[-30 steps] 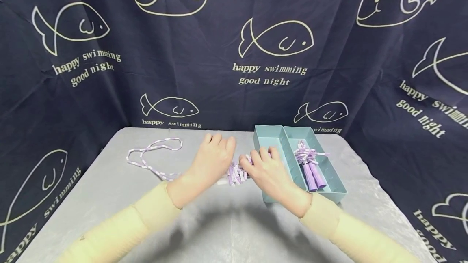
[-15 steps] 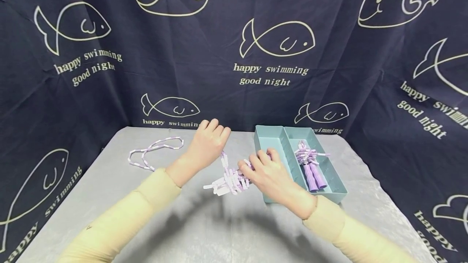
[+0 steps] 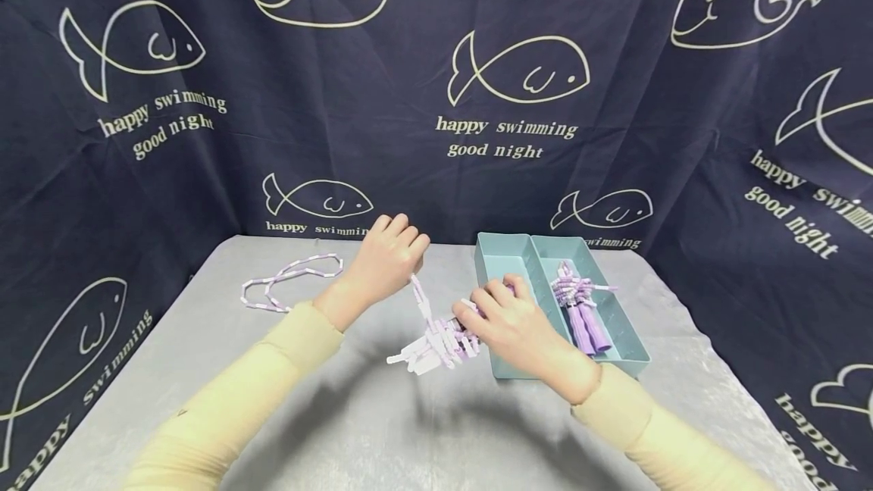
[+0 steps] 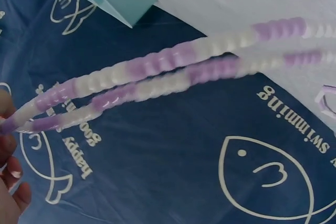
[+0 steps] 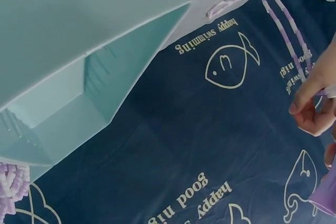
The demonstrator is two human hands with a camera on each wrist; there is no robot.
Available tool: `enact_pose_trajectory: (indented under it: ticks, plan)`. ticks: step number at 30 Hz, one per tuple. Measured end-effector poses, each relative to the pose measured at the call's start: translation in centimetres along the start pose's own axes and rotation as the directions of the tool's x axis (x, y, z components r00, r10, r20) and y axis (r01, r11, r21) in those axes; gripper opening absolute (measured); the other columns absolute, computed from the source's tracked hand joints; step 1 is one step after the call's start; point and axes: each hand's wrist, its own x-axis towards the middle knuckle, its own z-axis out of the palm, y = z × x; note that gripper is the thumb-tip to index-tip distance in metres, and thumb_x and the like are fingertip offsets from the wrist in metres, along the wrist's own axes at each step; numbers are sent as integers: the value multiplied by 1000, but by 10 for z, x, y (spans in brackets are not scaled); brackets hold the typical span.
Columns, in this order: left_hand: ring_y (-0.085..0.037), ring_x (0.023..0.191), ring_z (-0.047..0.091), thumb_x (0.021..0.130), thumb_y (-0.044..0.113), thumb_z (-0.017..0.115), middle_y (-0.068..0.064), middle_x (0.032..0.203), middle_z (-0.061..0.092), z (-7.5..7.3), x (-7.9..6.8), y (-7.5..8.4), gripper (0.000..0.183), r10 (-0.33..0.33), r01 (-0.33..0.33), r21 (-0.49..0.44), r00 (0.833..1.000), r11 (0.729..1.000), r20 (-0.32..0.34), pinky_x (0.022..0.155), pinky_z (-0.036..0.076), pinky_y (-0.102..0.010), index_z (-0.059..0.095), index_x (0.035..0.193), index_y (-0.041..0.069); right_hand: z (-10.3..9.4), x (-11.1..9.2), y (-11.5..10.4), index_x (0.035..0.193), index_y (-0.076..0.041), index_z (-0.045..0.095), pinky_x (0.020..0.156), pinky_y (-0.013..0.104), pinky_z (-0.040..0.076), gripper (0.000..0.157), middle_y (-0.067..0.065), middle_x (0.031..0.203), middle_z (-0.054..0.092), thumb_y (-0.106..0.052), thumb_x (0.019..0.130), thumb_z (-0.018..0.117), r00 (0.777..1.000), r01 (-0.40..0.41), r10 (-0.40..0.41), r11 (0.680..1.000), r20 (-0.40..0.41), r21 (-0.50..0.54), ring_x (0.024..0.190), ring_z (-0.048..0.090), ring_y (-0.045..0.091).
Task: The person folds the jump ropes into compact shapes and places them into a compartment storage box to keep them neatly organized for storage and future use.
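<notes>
My left hand (image 3: 392, 252) is raised in the head view and pinches a doubled beaded strand, white and purple. From its fingertips the strand (image 4: 163, 59) stretches across the left wrist view. Below and right of it, my right hand (image 3: 508, 324) grips a beaded jump rope by its handle end; a purple handle (image 5: 325, 195) shows at the right wrist view's edge. The rope's gathered beads (image 3: 446, 343) hang in a bundle beside the right fingers, which partly hide it. A loose rope loop (image 3: 293, 275) lies on the table at the left, partly behind the left forearm.
A teal two-compartment box (image 3: 634, 361) stands right of the hands. Its right compartment holds another jump rope (image 3: 576, 294) with two purple handles (image 3: 586, 328). The grey-covered table (image 3: 382, 430) ends at a dark curtain (image 3: 382, 112) printed with fish.
My left hand has moved up and left, drawing the strand out from the bundle. The bundle has come into view and tips lower. My right hand has shifted slightly right.
</notes>
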Motion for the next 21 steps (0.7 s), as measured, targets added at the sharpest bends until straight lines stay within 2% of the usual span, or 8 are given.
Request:
enact_pose_trajectory:
  ticks: [3, 7, 14, 21]
  plan:
    - [-27, 70, 47, 70, 5, 59, -5, 66, 54, 5, -2, -6, 7, -30, 30, -27, 1000, 999, -9, 63, 36, -37, 53, 71, 9, 1, -4, 1, 91, -13, 59, 68, 45, 43, 23, 2, 72, 50, 1, 88, 42, 1000, -17, 17, 1000, -7, 2, 67, 50, 23]
    - [-27, 69, 47, 70, 4, 61, -5, 66, 55, 10, -8, -10, 9, -61, 62, -36, 998, 997, 18, 62, 36, -36, 54, 73, 8, 1, -6, 2, 90, -12, 59, 70, 45, 41, 19, 1, 73, 51, -2, 88, 43, 999, -39, 39, 999, -13, 5, 67, 51, 22]
    - [-26, 70, 46, 75, 9, 60, -4, 67, 58, 18, -19, -1, 8, -69, 77, -38, 982, 996, 175, 62, 34, -35, 54, 79, 9, 2, -1, 3, 86, -11, 60, 69, 45, 40, 16, 1, 74, 56, -2, 87, 47, 991, -87, 89, 996, -103, 30, 66, 52, 22]
    - [-24, 71, 45, 75, 10, 60, -2, 68, 58, 25, -30, 13, 10, -52, 67, -56, 968, 996, 247, 64, 34, -35, 51, 79, 11, 3, 3, 2, 89, -9, 58, 69, 45, 39, 12, 2, 76, 57, -8, 91, 46, 970, -189, 202, 976, -133, 107, 67, 52, 22]
